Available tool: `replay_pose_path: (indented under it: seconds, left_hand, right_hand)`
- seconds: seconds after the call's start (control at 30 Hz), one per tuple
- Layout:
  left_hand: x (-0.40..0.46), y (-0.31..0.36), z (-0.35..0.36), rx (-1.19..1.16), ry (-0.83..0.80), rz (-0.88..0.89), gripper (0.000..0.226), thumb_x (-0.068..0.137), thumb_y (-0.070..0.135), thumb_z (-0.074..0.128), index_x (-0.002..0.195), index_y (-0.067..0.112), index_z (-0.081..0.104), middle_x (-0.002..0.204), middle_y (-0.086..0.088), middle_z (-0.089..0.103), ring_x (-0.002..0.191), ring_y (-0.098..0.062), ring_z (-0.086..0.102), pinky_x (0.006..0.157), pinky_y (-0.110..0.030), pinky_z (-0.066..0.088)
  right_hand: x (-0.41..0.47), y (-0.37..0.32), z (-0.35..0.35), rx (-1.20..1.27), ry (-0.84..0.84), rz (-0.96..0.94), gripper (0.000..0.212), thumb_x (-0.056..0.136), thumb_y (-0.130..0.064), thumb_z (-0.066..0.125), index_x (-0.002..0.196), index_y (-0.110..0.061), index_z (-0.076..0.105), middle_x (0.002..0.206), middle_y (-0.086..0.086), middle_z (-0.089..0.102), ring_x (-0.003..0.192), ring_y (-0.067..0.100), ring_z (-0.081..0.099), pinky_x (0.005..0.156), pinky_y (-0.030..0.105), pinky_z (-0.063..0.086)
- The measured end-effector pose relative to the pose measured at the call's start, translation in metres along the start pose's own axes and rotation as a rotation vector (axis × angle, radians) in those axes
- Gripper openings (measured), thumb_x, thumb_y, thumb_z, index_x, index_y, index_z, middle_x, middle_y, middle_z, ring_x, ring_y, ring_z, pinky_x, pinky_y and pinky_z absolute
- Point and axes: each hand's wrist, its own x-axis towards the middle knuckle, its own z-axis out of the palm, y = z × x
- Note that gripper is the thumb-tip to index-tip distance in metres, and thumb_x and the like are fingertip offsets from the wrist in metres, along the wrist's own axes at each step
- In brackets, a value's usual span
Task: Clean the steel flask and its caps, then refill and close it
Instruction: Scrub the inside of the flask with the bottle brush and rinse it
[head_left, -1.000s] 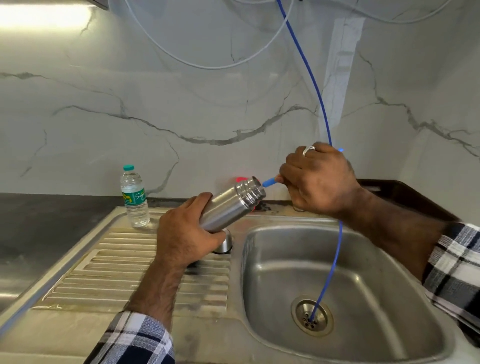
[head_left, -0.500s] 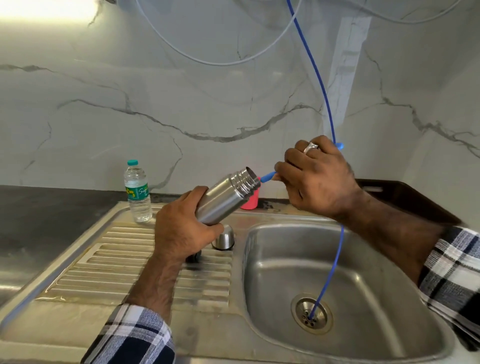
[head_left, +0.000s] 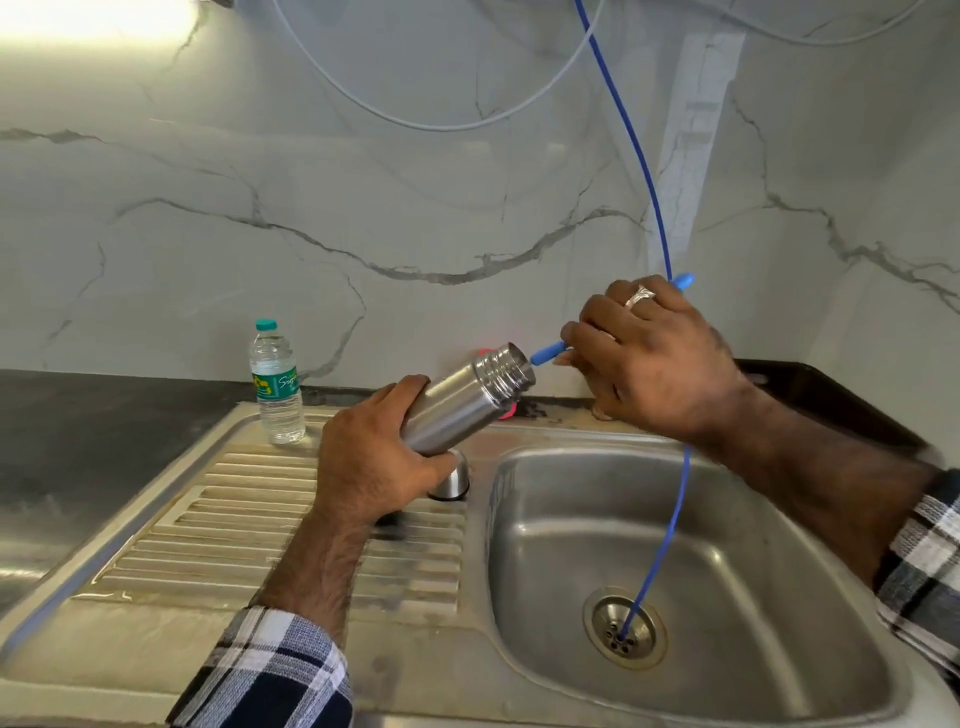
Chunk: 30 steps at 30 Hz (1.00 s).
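Steel sink (head_left: 779, 691) with ribbed drainboard (head_left: 249, 519) set in dark tabletop (head_left: 104, 431); basin holds only a thin blue tube (head_left: 662, 540), its end in the drain strainer (head_left: 623, 631), the tube running up past the right hand along the marble wall (head_left: 415, 208). No standing water visible in basin.

Steel flask (head_left: 462, 400) held over the drainboard edge, tilted, open threaded mouth pointing up-right toward the sink side; contents cannot be seen. Left hand (head_left: 374, 457) wraps its lower body, fingers curled around it. Right hand (head_left: 654, 364), ring on one finger, pinches a blue nozzle (head_left: 545, 354) whose tip sits right at the flask mouth; touching or not, cannot tell.

Clear plastic water bottle (head_left: 276, 389) upright at back of drainboard, teal cap on, partly filled with clear liquid; green label, writing too small to read.

Steel cap (head_left: 452, 480) stands on drainboard just below the flask, partly hidden by left hand. Pink object (head_left: 506, 411) behind flask, mostly hidden.
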Motion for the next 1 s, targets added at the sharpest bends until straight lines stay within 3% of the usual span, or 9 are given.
replay_pose_path:
  seconds: [0.13,0.23,0.3,0.37,0.47,0.6,0.7,0.87,1.0]
  left_hand:
    - [-0.001,-0.001,-0.002,0.004,0.007,0.046,0.088,0.055,0.049,0.096,0.131,0.02,0.063,0.103,0.002,0.076,0.071,-0.014,0.06,0.068,-0.028,0.053]
    - [0.001,-0.008,-0.002,0.116,-0.017,0.115,0.085,0.055,0.049,0.092,0.13,0.02,0.064,0.104,0.001,0.076,0.078,-0.024,0.071,0.067,-0.034,0.057]
    - [0.002,-0.008,-0.002,0.165,-0.036,0.146,0.084,0.053,0.048,0.091,0.128,0.021,0.065,0.103,0.003,0.075,0.081,-0.025,0.072,0.067,-0.034,0.057]
    - [0.002,-0.006,0.0,0.189,-0.065,0.146,0.083,0.053,0.048,0.089,0.129,0.024,0.065,0.104,0.005,0.074,0.082,-0.025,0.071,0.068,-0.035,0.056]
    - [0.004,-0.005,0.002,0.142,-0.107,0.06,0.087,0.056,0.054,0.091,0.133,0.026,0.061,0.106,0.004,0.074,0.08,-0.024,0.07,0.07,-0.035,0.056]
    - [0.002,-0.006,-0.003,0.037,-0.104,-0.033,0.091,0.057,0.055,0.095,0.136,0.027,0.06,0.103,0.004,0.073,0.075,-0.016,0.06,0.071,-0.031,0.056]
    - [0.002,-0.002,-0.006,0.017,-0.132,0.014,0.089,0.052,0.052,0.094,0.133,0.028,0.064,0.102,0.006,0.075,0.073,-0.016,0.062,0.07,-0.028,0.053]
    - [0.002,0.003,-0.005,0.032,-0.175,0.159,0.087,0.049,0.057,0.086,0.129,0.03,0.067,0.106,0.008,0.078,0.078,-0.019,0.073,0.072,-0.031,0.059]
    - [0.007,0.001,-0.007,0.103,-0.145,0.155,0.084,0.052,0.058,0.08,0.13,0.033,0.062,0.106,0.01,0.075,0.08,-0.021,0.071,0.07,-0.035,0.059]
  right_hand:
    - [-0.002,-0.007,0.002,0.102,-0.173,0.133,0.027,0.099,-0.032,0.056,0.077,-0.018,0.065,0.071,0.001,0.061,0.064,0.029,0.059,0.061,0.037,0.039]
    - [0.018,-0.006,-0.001,0.668,-0.965,0.656,0.034,0.101,-0.031,0.058,0.072,-0.015,0.066,0.067,0.001,0.055,0.06,0.022,0.054,0.059,0.031,0.039]
    - [0.019,-0.002,-0.001,1.067,-1.214,0.975,0.035,0.104,-0.027,0.056,0.079,-0.006,0.069,0.054,0.003,0.044,0.046,0.018,0.037,0.05,0.027,0.03]
    - [0.013,-0.002,-0.003,0.947,-1.108,0.885,0.035,0.104,-0.033,0.057,0.081,-0.011,0.072,0.054,0.001,0.056,0.047,0.014,0.045,0.054,0.028,0.038]
    - [0.004,-0.011,-0.009,0.187,-0.555,0.44,0.026,0.101,-0.045,0.057,0.091,-0.024,0.069,0.081,-0.003,0.068,0.078,0.02,0.063,0.083,0.039,0.047]
    - [-0.005,-0.013,-0.005,-0.112,-0.002,0.115,0.011,0.096,-0.022,0.06,0.089,-0.014,0.065,0.081,0.007,0.06,0.074,0.031,0.055,0.08,0.047,0.041]
    - [0.001,-0.012,-0.013,-0.073,-0.133,0.097,0.007,0.089,-0.025,0.062,0.086,-0.019,0.06,0.068,0.002,0.057,0.062,0.028,0.055,0.068,0.039,0.039]
    - [0.025,0.017,-0.007,0.504,-1.11,0.563,0.026,0.104,-0.037,0.052,0.095,-0.019,0.068,0.094,0.008,0.071,0.088,0.028,0.067,0.083,0.045,0.055]
    - [0.006,0.016,-0.008,0.628,-0.827,0.612,0.033,0.103,-0.048,0.059,0.09,-0.021,0.072,0.075,-0.006,0.068,0.068,0.009,0.061,0.065,0.033,0.049]
